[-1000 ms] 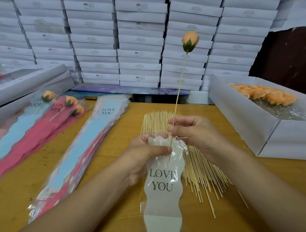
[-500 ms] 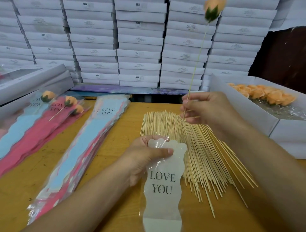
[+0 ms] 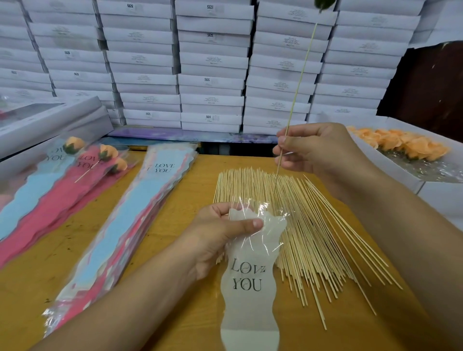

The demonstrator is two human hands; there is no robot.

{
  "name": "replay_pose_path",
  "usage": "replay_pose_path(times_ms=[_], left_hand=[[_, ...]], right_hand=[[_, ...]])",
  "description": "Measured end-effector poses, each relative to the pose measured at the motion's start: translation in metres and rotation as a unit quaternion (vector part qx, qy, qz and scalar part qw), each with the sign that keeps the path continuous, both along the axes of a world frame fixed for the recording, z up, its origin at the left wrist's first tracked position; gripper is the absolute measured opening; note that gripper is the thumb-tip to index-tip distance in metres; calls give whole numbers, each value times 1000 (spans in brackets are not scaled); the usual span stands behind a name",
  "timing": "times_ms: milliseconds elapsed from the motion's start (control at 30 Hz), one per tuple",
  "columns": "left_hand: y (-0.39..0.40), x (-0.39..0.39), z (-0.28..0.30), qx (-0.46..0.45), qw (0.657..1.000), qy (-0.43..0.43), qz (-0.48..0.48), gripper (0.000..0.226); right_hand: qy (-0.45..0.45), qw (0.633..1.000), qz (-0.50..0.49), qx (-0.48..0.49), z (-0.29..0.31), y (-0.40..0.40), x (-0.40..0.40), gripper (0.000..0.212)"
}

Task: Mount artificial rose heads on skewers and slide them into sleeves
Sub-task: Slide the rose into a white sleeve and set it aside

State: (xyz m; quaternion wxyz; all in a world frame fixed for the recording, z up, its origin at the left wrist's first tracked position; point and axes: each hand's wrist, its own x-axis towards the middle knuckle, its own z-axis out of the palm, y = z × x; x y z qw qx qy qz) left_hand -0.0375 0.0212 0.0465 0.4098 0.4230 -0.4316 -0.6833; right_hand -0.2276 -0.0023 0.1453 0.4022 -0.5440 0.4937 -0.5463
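Presently on the desk (image 3: 175, 190): left hand (image 3: 215, 233), grip closed on the mouth of a white "LOVE YOU" sleeve (image 3: 250, 283), thumb pressing its clear film. Right hand (image 3: 320, 150), grip pinching a skewer (image 3: 298, 82) held tilted above the sleeve; rose head's green base (image 3: 323, 3) at the top edge. Loose skewers (image 3: 313, 238) beneath. Sleeve stack (image 3: 120, 225) left; box of orange rose heads (image 3: 406, 147) right.

A: "How many finished roses (image 3: 74, 144) lie in sleeves?"
B: "Three. One more skewer (image 3: 298, 82) is held, one white sleeve (image 3: 250, 275) too."
A: "Loose skewers (image 3: 313, 225)?"
B: "Too many to count."
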Motion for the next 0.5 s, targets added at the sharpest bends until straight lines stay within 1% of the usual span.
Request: replay_pose_path(times_ms=[200, 367, 500], left_hand=[[-1, 2, -1, 3, 1000, -7, 16, 64], [0, 0, 1, 5, 1000, -3, 25, 57], [1, 1, 3, 7, 999, 5, 36, 65]], right_hand=[[29, 999, 30, 19, -9, 2, 2, 6], [37, 999, 32, 20, -16, 6, 1, 7], [45, 998, 39, 31, -24, 10, 0, 7]])
